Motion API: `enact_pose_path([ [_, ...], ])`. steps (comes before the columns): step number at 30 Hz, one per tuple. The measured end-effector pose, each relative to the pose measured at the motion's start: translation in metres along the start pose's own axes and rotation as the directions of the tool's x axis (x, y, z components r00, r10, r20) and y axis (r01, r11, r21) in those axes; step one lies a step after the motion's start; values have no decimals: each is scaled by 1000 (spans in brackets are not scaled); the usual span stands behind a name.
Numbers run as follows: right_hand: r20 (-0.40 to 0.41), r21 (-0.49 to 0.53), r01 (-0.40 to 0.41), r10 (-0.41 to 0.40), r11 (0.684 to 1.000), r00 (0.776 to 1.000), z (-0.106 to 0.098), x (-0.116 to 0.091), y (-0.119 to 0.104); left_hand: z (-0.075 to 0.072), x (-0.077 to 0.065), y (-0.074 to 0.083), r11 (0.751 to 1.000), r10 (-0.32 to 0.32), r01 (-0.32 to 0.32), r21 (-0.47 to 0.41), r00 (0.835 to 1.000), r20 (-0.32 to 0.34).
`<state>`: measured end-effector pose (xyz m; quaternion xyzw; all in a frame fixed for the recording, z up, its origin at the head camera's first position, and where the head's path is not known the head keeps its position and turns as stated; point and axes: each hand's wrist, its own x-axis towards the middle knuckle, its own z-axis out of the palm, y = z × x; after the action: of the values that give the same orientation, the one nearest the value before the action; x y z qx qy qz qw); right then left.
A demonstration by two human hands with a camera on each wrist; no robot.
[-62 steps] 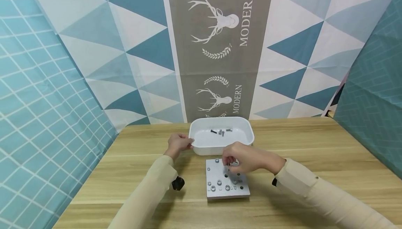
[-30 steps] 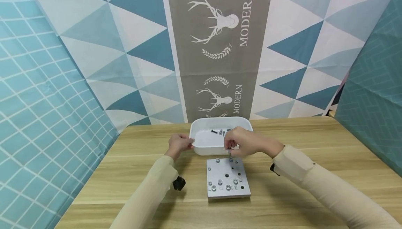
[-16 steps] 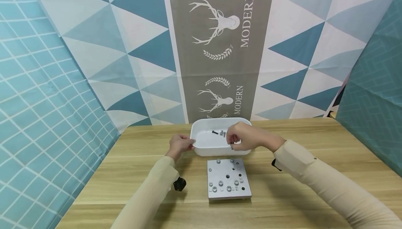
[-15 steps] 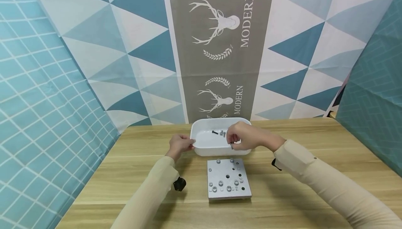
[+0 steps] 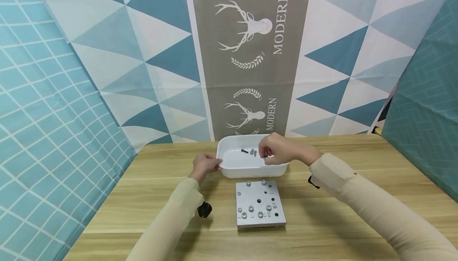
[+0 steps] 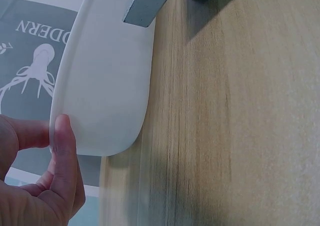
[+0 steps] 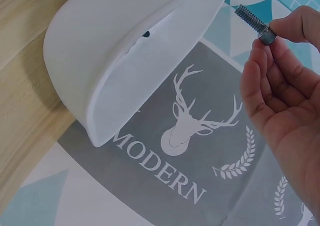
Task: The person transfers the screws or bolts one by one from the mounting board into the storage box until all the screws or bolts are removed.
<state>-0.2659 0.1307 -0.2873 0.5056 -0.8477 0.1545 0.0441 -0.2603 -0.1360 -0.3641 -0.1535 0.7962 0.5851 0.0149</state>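
My left hand (image 5: pixel 206 163) pinches the left rim of a white plastic tray (image 5: pixel 236 172) between thumb and fingers; the left wrist view shows the thumb and fingers on either side of the rim. My right hand (image 5: pixel 277 149) is over the tray's right part. In the right wrist view it pinches a socket head screw (image 7: pixel 256 25) by its head, threaded end pointing away from the fingers. A silver metal plate (image 5: pixel 250 197) lies in front of the tray, with several socket head screws (image 5: pixel 260 214) standing in it and several bare holes.
Inside the tray lie a black screw (image 5: pixel 244 151) and a few small silver screws (image 5: pixel 253 152). Patterned cloth (image 5: pixel 250 66) hangs behind the wooden table (image 5: pixel 171 209). Wrist cameras (image 5: pixel 204 209) sit under the sleeves.
My right hand has moved from the plate up and back over the tray, pulling the screw out of the plate's upper area and carrying it along. The left hand stays on the rim.
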Motion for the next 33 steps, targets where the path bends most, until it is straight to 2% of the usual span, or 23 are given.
enact_pose_path([
  [13, -2, 4, -50, 50, 999, 999, -3, 10, 17, 0, -2, 0, 1000, 6, -6, -26, 1000, 5],
  [22, -11, -7, -136, 136, 991, 991, -2, 20, 22, 1, -2, -1, 1000, 11, -11, -21, 1000, 6],
  [33, -15, -24, -138, 138, 990, 990, 1, 35, 28, 1, -1, -1, 1000, 14, -14, -11, 1000, 2],
])
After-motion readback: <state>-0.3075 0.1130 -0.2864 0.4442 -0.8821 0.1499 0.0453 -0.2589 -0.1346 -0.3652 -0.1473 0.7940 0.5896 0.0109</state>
